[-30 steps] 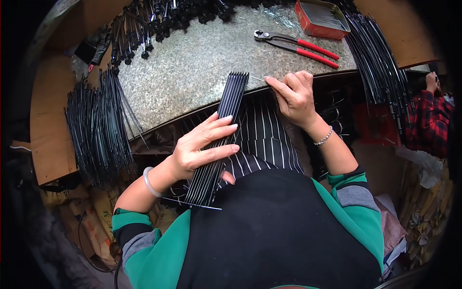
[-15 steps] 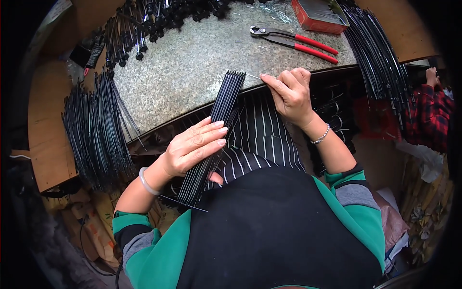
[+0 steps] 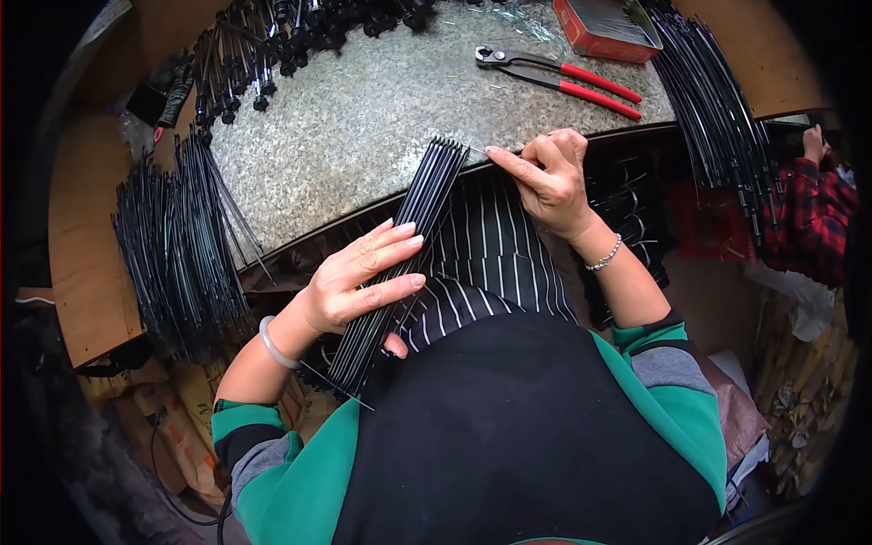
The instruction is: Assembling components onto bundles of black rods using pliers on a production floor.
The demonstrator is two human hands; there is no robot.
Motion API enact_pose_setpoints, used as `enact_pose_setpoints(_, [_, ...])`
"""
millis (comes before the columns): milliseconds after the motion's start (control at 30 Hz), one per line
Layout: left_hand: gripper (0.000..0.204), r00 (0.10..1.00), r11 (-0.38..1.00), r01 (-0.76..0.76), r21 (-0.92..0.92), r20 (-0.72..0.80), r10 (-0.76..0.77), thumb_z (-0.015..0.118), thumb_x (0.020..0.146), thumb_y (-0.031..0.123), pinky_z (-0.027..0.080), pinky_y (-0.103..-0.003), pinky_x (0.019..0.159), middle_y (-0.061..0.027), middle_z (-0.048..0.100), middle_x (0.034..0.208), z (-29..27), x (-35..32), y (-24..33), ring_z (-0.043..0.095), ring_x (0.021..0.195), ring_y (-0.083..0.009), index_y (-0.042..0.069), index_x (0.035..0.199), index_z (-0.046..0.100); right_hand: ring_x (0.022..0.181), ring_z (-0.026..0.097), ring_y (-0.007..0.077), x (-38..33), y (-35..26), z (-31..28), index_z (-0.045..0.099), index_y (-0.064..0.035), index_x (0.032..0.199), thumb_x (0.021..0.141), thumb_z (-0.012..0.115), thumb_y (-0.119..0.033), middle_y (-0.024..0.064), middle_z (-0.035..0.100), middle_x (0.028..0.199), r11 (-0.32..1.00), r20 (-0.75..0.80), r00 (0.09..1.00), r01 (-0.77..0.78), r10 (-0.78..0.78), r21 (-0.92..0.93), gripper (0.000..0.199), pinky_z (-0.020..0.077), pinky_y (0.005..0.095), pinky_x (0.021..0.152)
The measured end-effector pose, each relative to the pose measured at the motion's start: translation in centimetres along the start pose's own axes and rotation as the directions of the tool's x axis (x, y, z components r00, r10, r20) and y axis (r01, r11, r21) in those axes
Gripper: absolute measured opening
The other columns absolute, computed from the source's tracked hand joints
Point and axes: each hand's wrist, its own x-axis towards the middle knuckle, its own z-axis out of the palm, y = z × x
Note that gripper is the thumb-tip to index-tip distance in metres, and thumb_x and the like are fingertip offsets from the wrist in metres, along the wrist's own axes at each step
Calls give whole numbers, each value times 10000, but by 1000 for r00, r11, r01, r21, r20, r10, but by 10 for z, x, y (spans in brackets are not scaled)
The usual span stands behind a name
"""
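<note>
While left fingers (image 3: 383, 258) hold rods (image 3: 430, 186), speckled worktop (image 3: 363, 118) ahead, co-worker (image 3: 808, 222) right.

Wide fisheye view from the head, downward over chest (image 3: 527, 427) and worktop (image 3: 354, 123).

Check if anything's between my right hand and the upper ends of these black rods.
Nothing visible blocks it. Only the thin wire pinched in the right hand crosses the gap toward the black rods held in the left hand; the red-handled pliers lie farther up the worktop, off that line.
</note>
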Motion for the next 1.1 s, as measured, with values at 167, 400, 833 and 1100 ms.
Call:
enact_pose_setpoints(167, [698, 1000, 998, -10, 59, 22, 9, 593, 679, 608, 384, -515, 941, -261, 556, 1106, -4, -2, -1, 522, 1081, -416, 18, 1052, 595, 670, 416, 166, 4, 0, -1, 671, -209, 1014, 637, 643, -31, -25, 407, 660, 1000, 25, 1000, 12, -12, -1, 417, 299, 320, 740])
enact_pose_setpoints(400, [637, 999, 996, -6, 84, 45, 3, 649, 668, 503, 407, -481, 938, -235, 559, 1119, -11, -4, 1, 531, 1084, -380, -3, 1052, 604, 682, 429, 166, 7, -5, 1, 671, -194, 1000, 653, 646, -33, -23, 424, 671, 1000, 63, 998, -14, 12, 27, 383, 308, 326, 762])
enact_pose_setpoints(833, [696, 1000, 998, -20, 61, -4, 20, 587, 706, 593, 398, -508, 931, -271, 552, 1105, -5, -14, -2, 518, 1081, -426, -10, 1052, 593, 692, 437, 164, 4, -18, 9, 661, -171, 1012, 684, 663, -48, -23, 443, 686, 999, 31, 999, -7, 8, -37, 351, 330, 347, 801])
enact_pose_setpoints(1100, [662, 998, 999, -53, 3, 15, 53, 611, 712, 559, 402, -508, 927, -278, 552, 1105, -3, -13, 1, 520, 1078, -427, -21, 1030, 601, 732, 444, 171, 7, -22, 10, 653, -151, 1003, 704, 654, -57, -12, 459, 719, 999, 60, 998, -18, 20, -36, 313, 332, 358, 817])
